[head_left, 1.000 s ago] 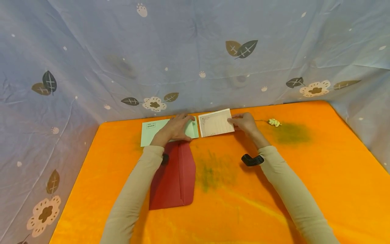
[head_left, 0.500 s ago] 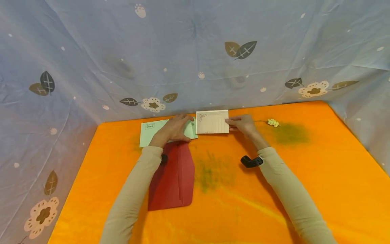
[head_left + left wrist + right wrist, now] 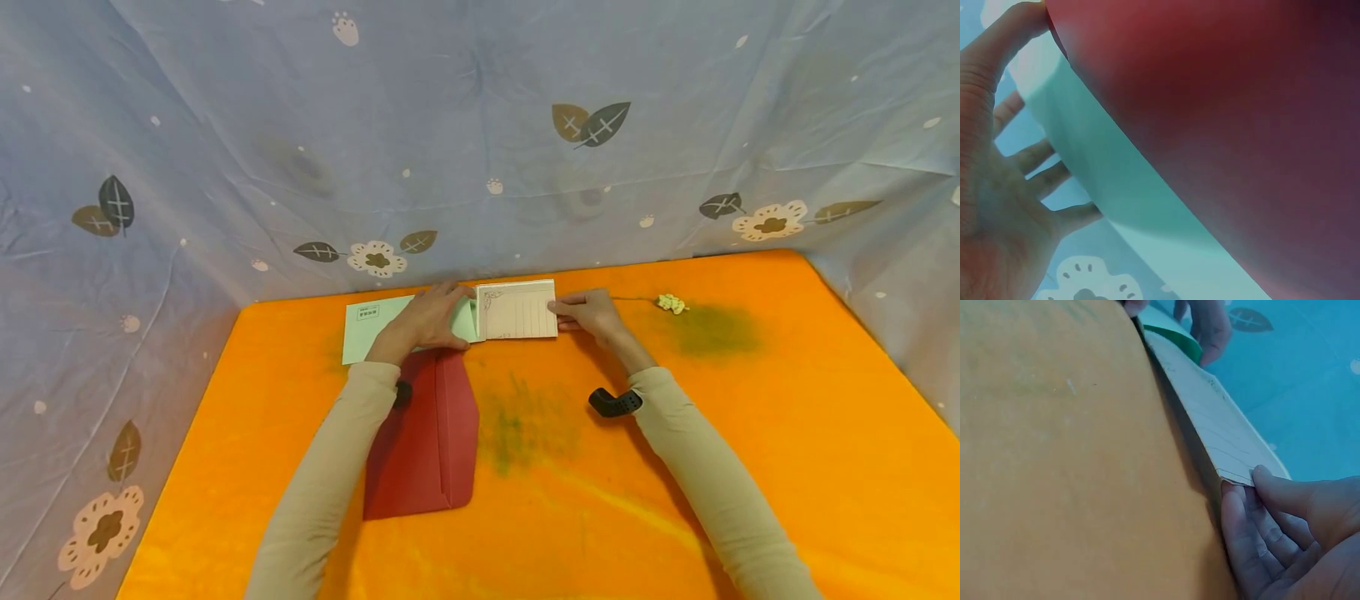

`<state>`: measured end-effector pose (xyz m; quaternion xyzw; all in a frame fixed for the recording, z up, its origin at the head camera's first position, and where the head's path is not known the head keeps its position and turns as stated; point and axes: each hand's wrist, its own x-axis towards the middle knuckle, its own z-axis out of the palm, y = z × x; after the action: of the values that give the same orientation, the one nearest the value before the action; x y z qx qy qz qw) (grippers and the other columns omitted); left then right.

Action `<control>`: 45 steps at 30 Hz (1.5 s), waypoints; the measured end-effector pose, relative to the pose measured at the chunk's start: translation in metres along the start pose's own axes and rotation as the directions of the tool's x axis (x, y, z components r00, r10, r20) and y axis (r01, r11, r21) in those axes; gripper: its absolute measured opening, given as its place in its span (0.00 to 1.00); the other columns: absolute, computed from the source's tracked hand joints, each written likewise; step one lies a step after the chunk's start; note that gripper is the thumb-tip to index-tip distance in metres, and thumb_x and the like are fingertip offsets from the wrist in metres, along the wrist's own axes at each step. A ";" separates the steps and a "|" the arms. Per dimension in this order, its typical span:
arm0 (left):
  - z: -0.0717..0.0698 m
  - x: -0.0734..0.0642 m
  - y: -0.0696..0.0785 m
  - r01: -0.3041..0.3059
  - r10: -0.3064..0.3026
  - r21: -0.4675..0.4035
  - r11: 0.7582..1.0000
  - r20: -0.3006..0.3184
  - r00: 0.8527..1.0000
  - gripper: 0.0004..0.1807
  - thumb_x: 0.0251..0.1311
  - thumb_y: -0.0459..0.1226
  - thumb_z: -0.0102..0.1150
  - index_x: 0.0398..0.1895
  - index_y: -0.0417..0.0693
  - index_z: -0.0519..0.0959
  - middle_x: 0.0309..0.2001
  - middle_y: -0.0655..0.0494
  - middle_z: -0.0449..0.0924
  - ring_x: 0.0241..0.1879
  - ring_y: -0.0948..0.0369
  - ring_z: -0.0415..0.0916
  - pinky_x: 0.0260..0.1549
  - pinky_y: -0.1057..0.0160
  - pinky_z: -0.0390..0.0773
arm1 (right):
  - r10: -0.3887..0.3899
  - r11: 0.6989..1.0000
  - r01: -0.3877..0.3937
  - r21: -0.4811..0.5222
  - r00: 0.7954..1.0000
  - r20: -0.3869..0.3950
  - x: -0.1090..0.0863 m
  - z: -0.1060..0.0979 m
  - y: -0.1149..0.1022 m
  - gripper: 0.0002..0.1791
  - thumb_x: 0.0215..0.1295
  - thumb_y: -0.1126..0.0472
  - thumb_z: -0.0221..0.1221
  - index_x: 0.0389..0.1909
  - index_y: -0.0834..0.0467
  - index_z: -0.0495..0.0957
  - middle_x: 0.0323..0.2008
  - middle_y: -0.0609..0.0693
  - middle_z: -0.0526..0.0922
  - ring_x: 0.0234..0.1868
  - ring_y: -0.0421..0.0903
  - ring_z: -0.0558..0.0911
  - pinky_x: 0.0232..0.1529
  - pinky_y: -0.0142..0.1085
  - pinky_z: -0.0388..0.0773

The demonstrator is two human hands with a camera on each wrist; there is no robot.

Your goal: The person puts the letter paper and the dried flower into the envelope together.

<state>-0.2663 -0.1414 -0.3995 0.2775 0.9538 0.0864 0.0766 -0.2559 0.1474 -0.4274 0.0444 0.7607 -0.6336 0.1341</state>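
Observation:
A pale green envelope lies at the back of the table, its mouth to the right. My left hand spans it, thumb on the near edge and fingers on the far edge, and the envelope bows between them. In the right wrist view its mouth gapes in a curve. My right hand pinches the right end of a cream lined note card between thumb and fingers. The card's left end sits at the envelope's mouth; how far inside it reaches is hidden. A pale sheet shows along the card's far edge.
A red envelope lies in front of the green one, under my left wrist, its flap to the right. Past my right hand rests a small yellow flower sprig. A patterned curtain hangs right behind the orange tablecloth.
The note card has swung from tilted to level and moved left against the green envelope's mouth, with my right hand following. My left hand stays in place on the envelope.

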 end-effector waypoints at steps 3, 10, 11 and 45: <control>0.001 0.000 0.000 -0.006 0.006 0.001 1.000 -0.006 1.000 0.43 0.45 0.51 0.75 0.66 0.53 0.66 0.64 0.46 0.65 0.62 0.46 0.64 0.64 0.43 0.62 | 0.008 1.000 -0.008 -0.011 1.000 0.002 0.000 0.003 0.000 0.22 0.67 0.62 0.62 0.55 0.74 0.76 0.34 0.54 0.86 0.24 0.37 0.83 0.34 0.31 0.83; 0.001 -0.001 0.000 -0.006 0.006 0.002 1.000 -0.012 1.000 0.42 0.45 0.50 0.76 0.64 0.54 0.67 0.63 0.47 0.66 0.61 0.46 0.65 0.63 0.43 0.63 | -0.011 1.000 0.011 -0.026 1.000 -0.009 0.004 0.016 -0.005 0.20 0.66 0.63 0.63 0.53 0.75 0.77 0.25 0.50 0.84 0.23 0.38 0.82 0.32 0.31 0.83; 0.001 -0.001 0.000 -0.005 0.005 0.000 1.000 -0.012 1.000 0.41 0.45 0.50 0.76 0.64 0.55 0.67 0.63 0.47 0.66 0.61 0.46 0.65 0.63 0.43 0.63 | -0.017 0.999 0.016 -0.027 1.000 -0.008 0.004 0.017 -0.006 0.20 0.66 0.64 0.62 0.53 0.75 0.77 0.27 0.53 0.84 0.23 0.38 0.82 0.31 0.31 0.83; 0.001 -0.001 0.001 0.008 -0.008 -0.014 1.000 -0.006 1.000 0.41 0.44 0.49 0.76 0.63 0.54 0.68 0.63 0.47 0.66 0.61 0.47 0.64 0.64 0.44 0.62 | 0.085 0.957 -0.160 0.242 0.953 0.292 0.004 0.009 -0.015 0.28 0.81 0.54 0.36 0.70 0.71 0.59 0.67 0.67 0.67 0.65 0.58 0.72 0.58 0.40 0.75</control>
<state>-0.2651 -0.1406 -0.4002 0.2727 0.9545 0.0936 0.0761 -0.2620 0.1351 -0.4155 0.0195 0.6391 -0.7192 0.2721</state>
